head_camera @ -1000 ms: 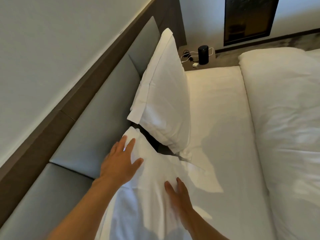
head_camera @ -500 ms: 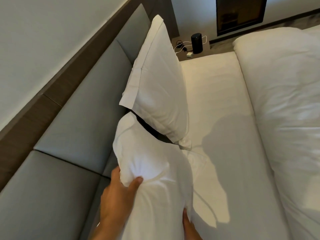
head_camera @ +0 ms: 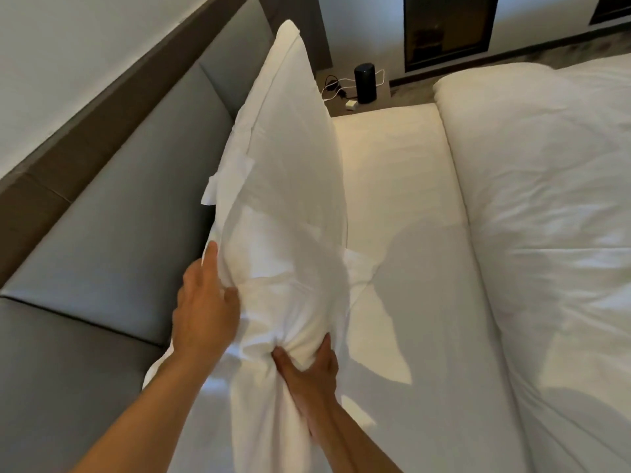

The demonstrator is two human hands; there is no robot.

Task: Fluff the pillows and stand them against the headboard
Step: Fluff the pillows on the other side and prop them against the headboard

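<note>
Two white pillows stand along the grey padded headboard [head_camera: 112, 213]. The far pillow [head_camera: 286, 138] leans upright against it. I hold the near pillow [head_camera: 283, 274] raised on edge, its top overlapping the far one. My left hand [head_camera: 205, 308] presses against the headboard side of the near pillow, thumb dug into the fabric. My right hand [head_camera: 307, 367] pinches a bunched fold on the mattress side. The pillow's lower end is hidden between my forearms.
A white sheet covers the mattress [head_camera: 392, 233]. A thick white duvet [head_camera: 546, 216] is piled on the right half of the bed. Past the bed's far end, a nightstand [head_camera: 382, 97] holds a black cylinder [head_camera: 365, 83] and cables. A brown wooden rail runs above the headboard.
The near pillow went from lying low under my flat palms to standing up, gripped from both sides. It has moved up against the far pillow.
</note>
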